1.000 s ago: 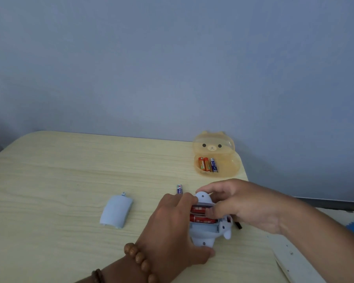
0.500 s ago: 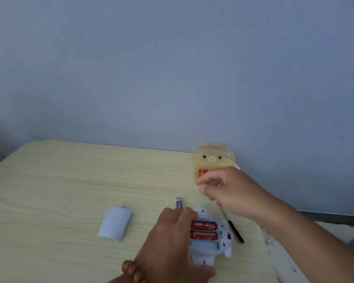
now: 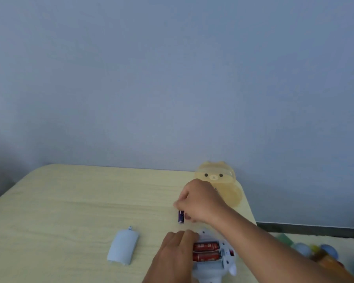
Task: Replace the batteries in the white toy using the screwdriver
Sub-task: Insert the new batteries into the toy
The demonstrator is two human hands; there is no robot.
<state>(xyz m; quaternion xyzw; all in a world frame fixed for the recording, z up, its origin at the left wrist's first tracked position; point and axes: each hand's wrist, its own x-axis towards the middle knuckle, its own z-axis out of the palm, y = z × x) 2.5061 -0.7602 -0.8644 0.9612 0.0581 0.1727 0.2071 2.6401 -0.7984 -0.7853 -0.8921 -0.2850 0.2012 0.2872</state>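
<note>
The white toy lies on the table near the front edge with its battery bay open upward. Two red batteries sit side by side in the bay. My left hand grips the toy's left side. A blue battery lies on the table just beyond the toy. My right hand reaches over it, thumb and fingertips pinched on its far end. The toy's pale battery cover lies apart to the left. The screwdriver is hidden, with my right forearm crossing the place where it lay.
A see-through yellow bear-shaped case stands at the table's back right corner, partly behind my right hand. The table's right edge runs close by. Blurred coloured toys lie beyond the edge at lower right.
My right hand left the toy, went to the yellow case, then came down left onto the blue battery. The left hand stayed on the toy. The camera tilted up.
</note>
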